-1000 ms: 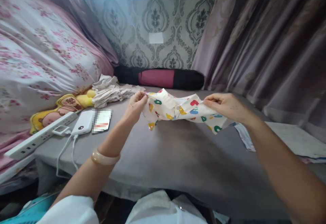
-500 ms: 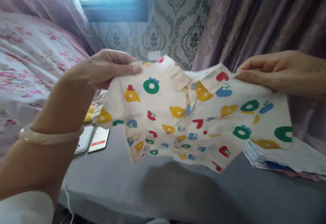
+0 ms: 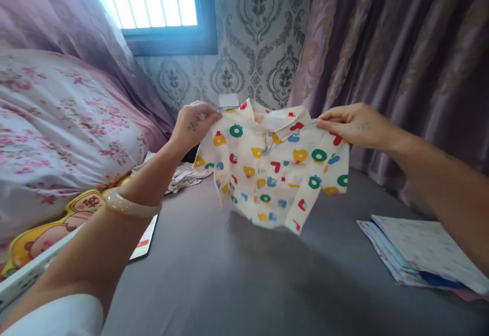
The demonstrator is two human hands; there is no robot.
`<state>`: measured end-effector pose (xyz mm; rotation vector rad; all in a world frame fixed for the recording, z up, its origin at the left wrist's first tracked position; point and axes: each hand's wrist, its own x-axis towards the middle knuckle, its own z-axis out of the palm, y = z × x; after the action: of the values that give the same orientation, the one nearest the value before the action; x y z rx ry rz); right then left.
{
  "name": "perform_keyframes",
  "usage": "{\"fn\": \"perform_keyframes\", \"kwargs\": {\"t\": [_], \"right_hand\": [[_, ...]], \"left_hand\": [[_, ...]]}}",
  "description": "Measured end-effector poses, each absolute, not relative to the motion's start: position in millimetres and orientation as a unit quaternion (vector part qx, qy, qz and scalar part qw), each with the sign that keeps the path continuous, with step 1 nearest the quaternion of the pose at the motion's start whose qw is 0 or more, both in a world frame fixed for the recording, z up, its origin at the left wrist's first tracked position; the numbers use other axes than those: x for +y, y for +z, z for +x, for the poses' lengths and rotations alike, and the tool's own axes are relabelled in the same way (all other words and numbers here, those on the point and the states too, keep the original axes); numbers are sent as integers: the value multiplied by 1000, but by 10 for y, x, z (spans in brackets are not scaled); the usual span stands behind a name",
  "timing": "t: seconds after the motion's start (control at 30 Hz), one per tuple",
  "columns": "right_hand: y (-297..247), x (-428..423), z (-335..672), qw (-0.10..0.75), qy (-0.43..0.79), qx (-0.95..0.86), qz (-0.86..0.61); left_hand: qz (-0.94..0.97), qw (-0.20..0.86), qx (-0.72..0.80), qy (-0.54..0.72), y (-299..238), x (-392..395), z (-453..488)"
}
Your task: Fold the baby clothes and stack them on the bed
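Observation:
A small white short-sleeved shirt (image 3: 263, 168) with a collar and red, yellow, green and blue prints hangs spread in the air, its front towards me. My left hand (image 3: 196, 124) pinches it at the shoulder on the left. At the other shoulder, the thumb and fingers of my right hand (image 3: 346, 124) are closed on the cloth. The shirt's lower edge hangs just above the grey sheet (image 3: 237, 285), where a dark shadow falls. A pale bangle (image 3: 132, 206) circles my left wrist.
Folded clothes (image 3: 420, 252) lie stacked at the right. Crumpled pale cloth (image 3: 183, 178) lies behind my left arm. A phone (image 3: 144, 241) is partly hidden by that arm, near a yellow cartoon cushion (image 3: 46, 236). Floral bedding (image 3: 69, 122) is heaped on the left.
Both hands have moved the shirt farther from me and a little lower, still holding its shoulders. The view has shifted, showing more of the sheet and the yellow cushion.

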<state>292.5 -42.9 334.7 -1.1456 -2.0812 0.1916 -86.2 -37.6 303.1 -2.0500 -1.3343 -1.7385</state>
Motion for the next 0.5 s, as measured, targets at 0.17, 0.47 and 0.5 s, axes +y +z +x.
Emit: {"fn": "perform_keyframes", "kwargs": {"t": [0.17,0.47,0.5], "right_hand": [[3270,-330,2836,488,-28,-767,-416],[3113,-92,2750,381,-134,-809,-427],[3105,-73,2742,353,-120,-823,-428]], "left_hand": [[-671,93,-416,-607,3054,-405,-729],[-723,32,-455,-519,2966,-127,-726],[-726,21,-454,-516,2963,-105,-723]]}}
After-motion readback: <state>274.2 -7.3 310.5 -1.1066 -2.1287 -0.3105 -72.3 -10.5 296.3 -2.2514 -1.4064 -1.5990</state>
